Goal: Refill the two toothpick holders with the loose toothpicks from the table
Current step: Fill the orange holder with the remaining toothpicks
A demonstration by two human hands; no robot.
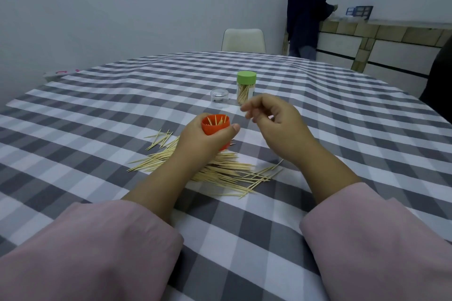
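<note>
Orange plastic fills my left hand (204,140) — the open-topped orange holder (215,125), gripped with fingers and thumb curled round its side and held just above the table, a few toothpick tips showing inside its mouth. My right hand (274,121) hovers just to the right of it, a little higher, its fingers loosely curled with the fingertips drawn together; they are blurred, and I cannot tell whether a toothpick is pinched between them. Loose toothpicks (220,171) lie in a scattered heap on the grey-and-white checked tablecloth (97,110), directly beneath and around my left wrist, spreading out to both sides. Farther off, beyond my right hand, stands the second holder (246,88) — a clear jar with a green lid on, upright and partly filled with toothpicks. Just to its left sits a small clear cap (220,98), apart from the jar. Both my forearms come out of pink sleeves (367,239). Across the table a pale chair (243,40) faces me, and behind it to the right a person in dark clothing (307,14) stands at a counter (391,32) against the wall.
</note>
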